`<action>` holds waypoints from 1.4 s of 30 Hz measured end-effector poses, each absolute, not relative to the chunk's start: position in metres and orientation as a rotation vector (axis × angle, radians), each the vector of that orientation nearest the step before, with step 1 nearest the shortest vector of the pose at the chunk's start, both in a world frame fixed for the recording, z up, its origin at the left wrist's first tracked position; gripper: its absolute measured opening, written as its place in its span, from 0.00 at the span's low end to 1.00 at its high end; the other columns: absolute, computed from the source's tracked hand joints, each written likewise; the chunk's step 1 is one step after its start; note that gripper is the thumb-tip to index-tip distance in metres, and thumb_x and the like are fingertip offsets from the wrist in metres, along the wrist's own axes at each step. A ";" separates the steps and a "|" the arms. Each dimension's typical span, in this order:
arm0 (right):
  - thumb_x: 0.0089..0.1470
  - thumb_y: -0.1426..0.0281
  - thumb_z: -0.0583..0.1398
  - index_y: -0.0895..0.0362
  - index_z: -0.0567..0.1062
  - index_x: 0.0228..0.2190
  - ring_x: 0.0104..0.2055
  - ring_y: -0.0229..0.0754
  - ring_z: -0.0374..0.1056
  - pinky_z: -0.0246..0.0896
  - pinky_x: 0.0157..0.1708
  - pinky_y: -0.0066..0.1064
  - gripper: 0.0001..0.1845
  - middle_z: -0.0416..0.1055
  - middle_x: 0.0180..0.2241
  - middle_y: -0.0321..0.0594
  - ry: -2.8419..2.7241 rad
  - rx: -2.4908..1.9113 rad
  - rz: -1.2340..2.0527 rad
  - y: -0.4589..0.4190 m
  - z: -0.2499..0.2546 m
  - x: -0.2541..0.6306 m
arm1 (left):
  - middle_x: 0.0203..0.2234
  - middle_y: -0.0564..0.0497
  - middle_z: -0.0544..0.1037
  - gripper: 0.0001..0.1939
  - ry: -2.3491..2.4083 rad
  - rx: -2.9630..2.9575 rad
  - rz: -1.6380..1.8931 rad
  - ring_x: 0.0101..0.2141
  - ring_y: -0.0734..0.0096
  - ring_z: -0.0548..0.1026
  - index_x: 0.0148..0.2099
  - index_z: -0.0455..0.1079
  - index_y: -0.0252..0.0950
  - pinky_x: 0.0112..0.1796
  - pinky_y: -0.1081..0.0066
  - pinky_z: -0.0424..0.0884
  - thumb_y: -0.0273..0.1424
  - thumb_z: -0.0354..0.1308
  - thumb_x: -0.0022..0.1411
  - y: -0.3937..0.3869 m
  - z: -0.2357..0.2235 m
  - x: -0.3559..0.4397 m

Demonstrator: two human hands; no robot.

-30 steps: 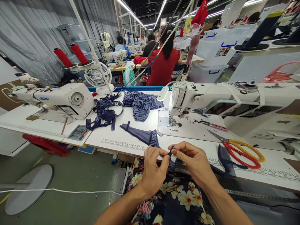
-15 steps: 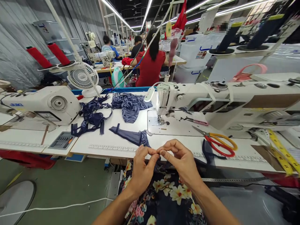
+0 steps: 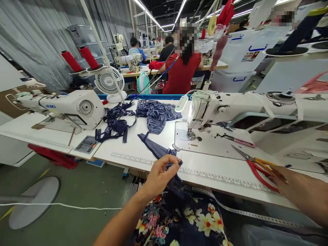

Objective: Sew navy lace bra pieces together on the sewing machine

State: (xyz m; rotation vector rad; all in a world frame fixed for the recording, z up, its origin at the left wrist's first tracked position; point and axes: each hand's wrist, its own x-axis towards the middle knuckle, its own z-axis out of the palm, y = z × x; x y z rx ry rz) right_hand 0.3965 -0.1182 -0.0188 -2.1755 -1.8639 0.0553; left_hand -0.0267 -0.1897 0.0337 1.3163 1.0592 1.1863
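Observation:
My left hand [image 3: 161, 174] pinches the edge of a dark navy piece of fabric [image 3: 176, 186] at the table's front edge. The cloth hangs down from the fingertips onto my lap, and a loose thread stands up near the pinch. At the right, my right hand [image 3: 294, 182] has its fingers around the handles of the scissors [image 3: 257, 167], one handle red and the other orange-yellow. Their blades are slightly apart, pointing up and left toward the sewing machine [image 3: 202, 112]. A sheer navy strip [image 3: 153, 147] lies left of the machine's needle plate, its near end close to my left hand.
Patterned navy fabric [image 3: 155, 116] and tangled navy straps [image 3: 116, 123] lie on the table. Pink-handled snips [image 3: 241, 140] rest by the machine bed. A second sewing machine [image 3: 79, 109] and a white fan [image 3: 109, 82] stand left. A person in red [image 3: 183, 73] sits ahead.
My right hand has left the fabric and moved right to the scissors, taking hold of the handles. My left hand still pinches the fabric. The view has turned right.

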 end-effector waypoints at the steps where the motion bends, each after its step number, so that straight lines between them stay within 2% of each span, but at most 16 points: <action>1: 0.43 0.60 0.64 0.52 0.81 0.34 0.18 0.45 0.63 0.49 0.23 0.38 0.15 0.76 0.25 0.52 -1.928 -2.235 0.134 -0.117 -0.017 0.395 | 0.40 0.47 0.75 0.10 1.044 1.291 1.175 0.47 0.63 0.72 0.33 0.67 0.37 0.50 0.67 0.65 0.38 0.57 0.64 -0.188 0.030 -0.020; 4: 0.43 0.60 0.62 0.52 0.79 0.40 0.28 0.53 0.71 0.56 0.25 0.39 0.20 0.78 0.33 0.52 -1.985 -2.265 0.276 -0.126 -0.007 0.380 | 0.40 0.46 0.76 0.11 1.005 1.247 1.162 0.47 0.61 0.73 0.33 0.68 0.37 0.50 0.65 0.66 0.39 0.58 0.63 -0.185 0.022 -0.009; 6: 0.41 0.59 0.64 0.50 0.77 0.40 0.30 0.53 0.72 0.60 0.26 0.39 0.21 0.78 0.36 0.50 -1.928 -2.131 0.350 -0.139 0.000 0.359 | 0.41 0.45 0.77 0.12 0.986 1.230 1.146 0.48 0.59 0.73 0.33 0.68 0.36 0.50 0.64 0.66 0.40 0.58 0.62 -0.184 0.020 -0.006; 10: 0.50 0.53 0.61 0.49 0.71 0.30 0.27 0.45 0.68 0.64 0.29 0.35 0.13 0.72 0.28 0.40 -2.077 -1.652 0.598 -0.170 0.012 0.302 | 0.41 0.44 0.78 0.14 0.940 1.203 1.130 0.49 0.59 0.74 0.33 0.69 0.36 0.52 0.62 0.66 0.42 0.60 0.62 -0.179 0.017 -0.001; 13: 0.47 0.55 0.65 0.50 0.67 0.26 0.27 0.42 0.66 0.63 0.26 0.31 0.15 0.69 0.27 0.36 -2.259 -1.543 0.709 -0.184 0.019 0.266 | 0.41 0.44 0.78 0.13 0.907 1.172 1.131 0.49 0.59 0.75 0.33 0.69 0.36 0.52 0.61 0.66 0.41 0.60 0.61 -0.176 0.016 0.004; 19: 0.51 0.58 0.64 0.50 0.71 0.33 0.27 0.41 0.66 0.60 0.26 0.30 0.11 0.69 0.29 0.36 -2.342 -1.447 0.727 -0.179 0.022 0.247 | 0.40 0.44 0.79 0.13 0.902 1.205 1.086 0.48 0.57 0.76 0.33 0.69 0.36 0.52 0.60 0.67 0.41 0.60 0.63 -0.176 0.018 0.009; 25: 0.51 0.57 0.64 0.51 0.67 0.25 0.22 0.37 0.60 0.53 0.22 0.29 0.15 0.65 0.23 0.33 -2.339 -1.433 0.776 -0.177 0.025 0.245 | 0.39 0.45 0.81 0.13 0.908 1.208 1.075 0.45 0.58 0.78 0.32 0.70 0.38 0.49 0.60 0.70 0.42 0.61 0.62 -0.175 0.019 0.011; 29: 0.51 0.59 0.64 0.52 0.63 0.24 0.23 0.37 0.59 0.54 0.24 0.28 0.16 0.63 0.23 0.31 -2.300 -1.466 0.872 -0.180 0.024 0.246 | 0.39 0.47 0.81 0.11 0.904 1.215 1.077 0.43 0.62 0.78 0.32 0.69 0.38 0.50 0.61 0.69 0.39 0.60 0.63 -0.175 0.016 0.011; 32: 0.52 0.59 0.64 0.53 0.60 0.23 0.23 0.36 0.58 0.54 0.24 0.28 0.19 0.61 0.23 0.31 -2.280 -1.482 0.972 -0.181 0.022 0.247 | 0.38 0.46 0.81 0.10 0.893 1.217 1.066 0.43 0.63 0.78 0.32 0.68 0.37 0.47 0.62 0.70 0.38 0.60 0.63 -0.175 0.014 0.010; 36: 0.53 0.57 0.63 0.53 0.56 0.22 0.23 0.36 0.55 0.51 0.24 0.28 0.23 0.58 0.22 0.31 -2.299 -1.476 0.998 -0.186 0.020 0.248 | 0.36 0.45 0.81 0.13 0.886 1.219 1.055 0.42 0.60 0.78 0.31 0.67 0.37 0.46 0.61 0.70 0.40 0.60 0.61 -0.175 0.011 0.010; 39: 0.56 0.54 0.59 0.53 0.54 0.21 0.22 0.36 0.53 0.50 0.22 0.29 0.24 0.56 0.20 0.31 -2.275 -1.451 0.977 -0.187 0.018 0.250 | 0.38 0.43 0.81 0.14 0.882 1.206 1.039 0.42 0.60 0.78 0.31 0.66 0.37 0.45 0.60 0.70 0.42 0.60 0.62 -0.176 0.010 0.009; 42: 0.57 0.48 0.56 0.52 0.59 0.21 0.21 0.38 0.58 0.51 0.22 0.31 0.24 0.60 0.19 0.34 -2.255 -1.573 0.801 -0.174 0.014 0.264 | 0.41 0.42 0.81 0.13 0.890 1.280 1.038 0.41 0.62 0.78 0.34 0.64 0.38 0.45 0.60 0.70 0.41 0.55 0.66 -0.177 0.009 0.007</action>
